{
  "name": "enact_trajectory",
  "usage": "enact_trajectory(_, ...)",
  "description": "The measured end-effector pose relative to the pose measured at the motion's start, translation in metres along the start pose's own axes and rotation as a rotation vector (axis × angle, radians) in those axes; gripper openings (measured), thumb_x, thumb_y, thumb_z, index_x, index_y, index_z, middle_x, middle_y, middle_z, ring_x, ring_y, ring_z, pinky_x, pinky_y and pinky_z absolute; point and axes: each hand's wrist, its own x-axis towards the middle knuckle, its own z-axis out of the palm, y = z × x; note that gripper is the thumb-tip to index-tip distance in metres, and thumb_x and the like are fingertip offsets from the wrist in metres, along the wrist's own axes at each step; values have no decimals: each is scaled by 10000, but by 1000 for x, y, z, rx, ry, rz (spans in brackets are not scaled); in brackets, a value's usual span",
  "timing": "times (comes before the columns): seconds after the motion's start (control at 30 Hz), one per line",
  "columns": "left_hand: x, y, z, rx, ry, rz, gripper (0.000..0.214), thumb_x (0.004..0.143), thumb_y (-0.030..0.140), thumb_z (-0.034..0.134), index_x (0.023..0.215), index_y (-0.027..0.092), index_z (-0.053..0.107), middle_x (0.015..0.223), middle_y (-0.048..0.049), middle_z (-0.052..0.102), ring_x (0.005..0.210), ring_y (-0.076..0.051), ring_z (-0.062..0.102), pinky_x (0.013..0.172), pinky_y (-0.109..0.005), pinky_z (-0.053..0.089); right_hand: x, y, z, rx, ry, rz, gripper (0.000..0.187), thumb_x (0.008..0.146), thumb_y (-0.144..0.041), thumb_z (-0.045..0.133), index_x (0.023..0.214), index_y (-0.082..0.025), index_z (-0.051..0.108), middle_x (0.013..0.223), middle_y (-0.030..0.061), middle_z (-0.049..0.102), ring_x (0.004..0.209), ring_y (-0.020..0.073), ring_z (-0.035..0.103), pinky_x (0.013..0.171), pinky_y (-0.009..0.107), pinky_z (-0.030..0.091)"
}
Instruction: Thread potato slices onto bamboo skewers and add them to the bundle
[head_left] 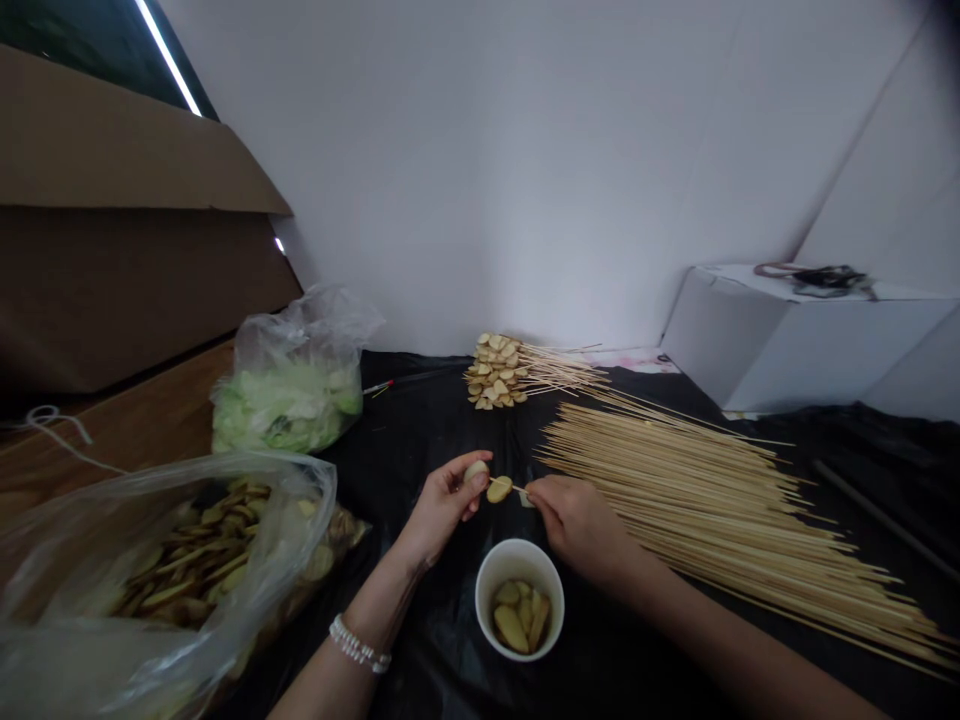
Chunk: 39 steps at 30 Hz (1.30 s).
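Above a white paper cup (482,606), my two hands meet around a thin wooden skewer (517,488). My left hand (442,505) pinches a pale potato slice (475,468) at the skewer's left end. A second, yellowish slice (499,489) sits on the skewer between the hands. My right hand (576,518) is closed on the skewer, with another slice (526,498) right at its fingertips. Inside the cup lie several potato slices (511,628). The part of the skewer beyond my right fingers is hidden by the hand.
Many bare skewers (720,510) spread across the black plastic sheet (420,420) at right. Behind are finished skewers of slices (496,372). On the left stand an open bag of slices (202,550) and a bag of pale green vegetables (289,400). A white box (795,345) stands back right.
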Motion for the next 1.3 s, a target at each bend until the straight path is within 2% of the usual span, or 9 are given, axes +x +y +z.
enact_trajectory(0.2, 1, 3, 1, -60, 11, -13, 466, 783, 450, 629, 1126, 134, 627, 575, 55, 401, 462, -41, 280, 419, -191, 162, 1, 1, 0, 79, 29, -6, 284, 926, -180, 362, 846, -175, 634, 803, 50, 654, 783, 153, 597, 729, 247, 403)
enact_trajectory(0.4, -1, 7, 7, -125, 42, -33, 440, 785, 397, 592, 1146, 145, 604, 628, 44, 458, 420, -36, 299, 395, -203, 135, 2, -1, -3, 100, 40, -7, 277, 919, -181, 379, 828, -177, 640, 779, 44, 653, 749, 151, 591, 696, 249, 396)
enact_trajectory(0.5, -2, 8, 9, -137, 52, -19, 406, 770, 357, 602, 1120, 152, 598, 670, 37, 488, 423, -31, 322, 392, -195, 148, 2, -1, -3, 92, 32, 7, 269, 918, -179, 384, 839, -182, 641, 783, 42, 655, 752, 152, 594, 691, 250, 393)
enact_trajectory(0.67, -2, 6, 8, -97, 74, 32, 472, 737, 409, 683, 1123, 174, 548, 665, 49, 491, 434, -30, 326, 394, -180, 168, 1, 1, -1, 57, 32, 8, 273, 925, -184, 372, 850, -185, 635, 803, 47, 651, 780, 154, 597, 717, 252, 393)
enact_trajectory(0.8, -1, 5, 4, -77, 40, 13, 502, 701, 416, 726, 1095, 150, 564, 694, 26, 526, 456, -26, 335, 408, -177, 171, 0, 3, 3, 43, 25, -4, 279, 926, -180, 362, 841, -177, 628, 802, 54, 650, 781, 156, 594, 719, 252, 390)
enact_trajectory(1.0, -2, 4, 2, -98, 12, -10, 483, 712, 402, 725, 1092, 146, 573, 681, 35, 501, 469, -26, 325, 420, -179, 168, 1, 2, 3, 120, 6, 2, 252, 911, -168, 402, 796, -179, 625, 759, 34, 654, 738, 142, 590, 681, 234, 384)
enact_trajectory(1.17, -5, 3, 9, -77, -20, -46, 510, 691, 424, 736, 1081, 138, 573, 682, 28, 525, 451, -25, 327, 412, -182, 174, -2, 0, 7, -18, 34, -19, 278, 925, -161, 354, 818, -172, 610, 760, 47, 628, 720, 144, 566, 667, 242, 367)
enact_trajectory(1.3, -7, 5, 16, -66, -65, -84, 557, 658, 427, 758, 1083, 129, 559, 671, 17, 557, 440, -30, 349, 393, -181, 175, -2, -2, 11, -16, 26, -32, 265, 931, -168, 353, 833, -176, 600, 770, 42, 627, 719, 141, 562, 666, 242, 365)
